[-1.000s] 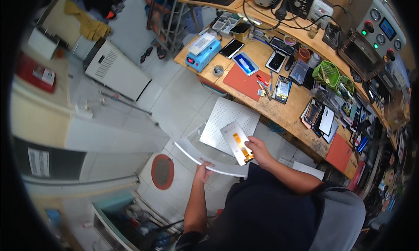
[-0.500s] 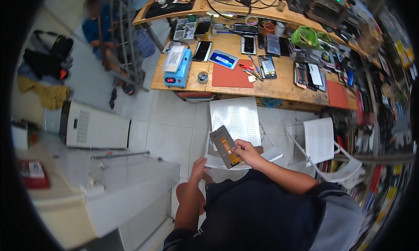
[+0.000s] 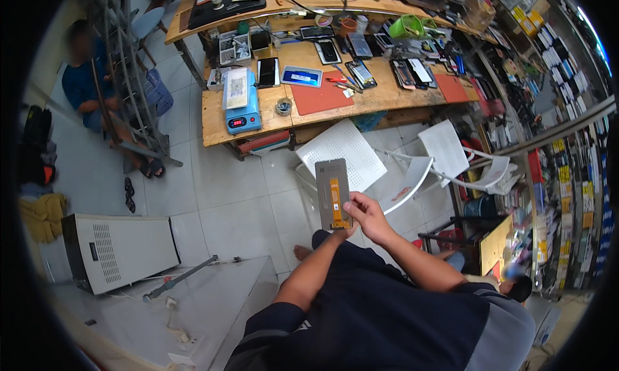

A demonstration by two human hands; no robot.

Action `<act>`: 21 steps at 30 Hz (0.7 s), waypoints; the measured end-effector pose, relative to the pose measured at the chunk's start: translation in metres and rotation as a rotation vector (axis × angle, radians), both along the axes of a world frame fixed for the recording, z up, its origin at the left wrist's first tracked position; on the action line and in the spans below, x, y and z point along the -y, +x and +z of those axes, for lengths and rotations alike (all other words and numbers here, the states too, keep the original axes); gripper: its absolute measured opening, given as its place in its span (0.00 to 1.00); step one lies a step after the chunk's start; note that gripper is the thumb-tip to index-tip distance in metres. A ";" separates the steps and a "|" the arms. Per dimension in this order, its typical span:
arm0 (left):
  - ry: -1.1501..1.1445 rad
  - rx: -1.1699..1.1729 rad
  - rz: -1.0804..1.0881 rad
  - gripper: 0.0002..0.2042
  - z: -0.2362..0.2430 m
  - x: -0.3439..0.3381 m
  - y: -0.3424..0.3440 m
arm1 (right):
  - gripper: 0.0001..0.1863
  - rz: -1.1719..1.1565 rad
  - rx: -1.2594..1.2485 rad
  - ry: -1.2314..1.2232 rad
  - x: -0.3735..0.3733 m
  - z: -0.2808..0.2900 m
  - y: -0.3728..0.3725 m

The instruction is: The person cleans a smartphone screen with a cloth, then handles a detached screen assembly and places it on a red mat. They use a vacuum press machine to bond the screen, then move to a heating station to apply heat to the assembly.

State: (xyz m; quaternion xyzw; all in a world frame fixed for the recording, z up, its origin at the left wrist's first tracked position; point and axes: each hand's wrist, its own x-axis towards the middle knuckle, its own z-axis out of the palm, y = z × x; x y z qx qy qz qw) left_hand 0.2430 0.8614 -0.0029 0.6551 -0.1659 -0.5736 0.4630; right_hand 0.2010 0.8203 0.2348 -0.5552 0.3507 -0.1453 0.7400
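Observation:
A phone screen panel (image 3: pixel 327 200), grey-backed with an orange flex cable, is held upright in front of my body. My right hand (image 3: pixel 369 216) grips its lower right edge, thumb across the back face. My left hand (image 3: pixel 344 232) is at the panel's lower end; its fingers are hidden behind the panel, so whether they hold it does not show. Beyond the panel stands a white perforated chair (image 3: pixel 351 151).
A wooden workbench (image 3: pixel 284 122) carries phones, a blue heating plate (image 3: pixel 242 110), an orange mat (image 3: pixel 316 100) and tools. Another white chair (image 3: pixel 445 148) stands to the right. One person (image 3: pixel 90 80) sits at far left, another (image 3: pixel 509 287) at lower right. A white cabinet (image 3: pixel 122 251) is at left.
My left hand has moved from beside the chair to the panel's lower end. The panel has turned more upright. The near chair has been swung round to the right, and my view has shifted.

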 end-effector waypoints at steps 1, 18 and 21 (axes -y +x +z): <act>-0.005 -0.065 -0.061 0.15 0.005 -0.012 0.012 | 0.12 -0.010 -0.027 0.078 0.000 0.000 0.006; -0.272 0.300 0.303 0.11 0.169 -0.028 0.390 | 0.10 -0.067 0.120 0.033 0.070 -0.080 0.278; -0.130 0.730 0.253 0.14 0.142 0.004 0.479 | 0.09 -0.056 0.012 0.002 0.116 -0.104 0.347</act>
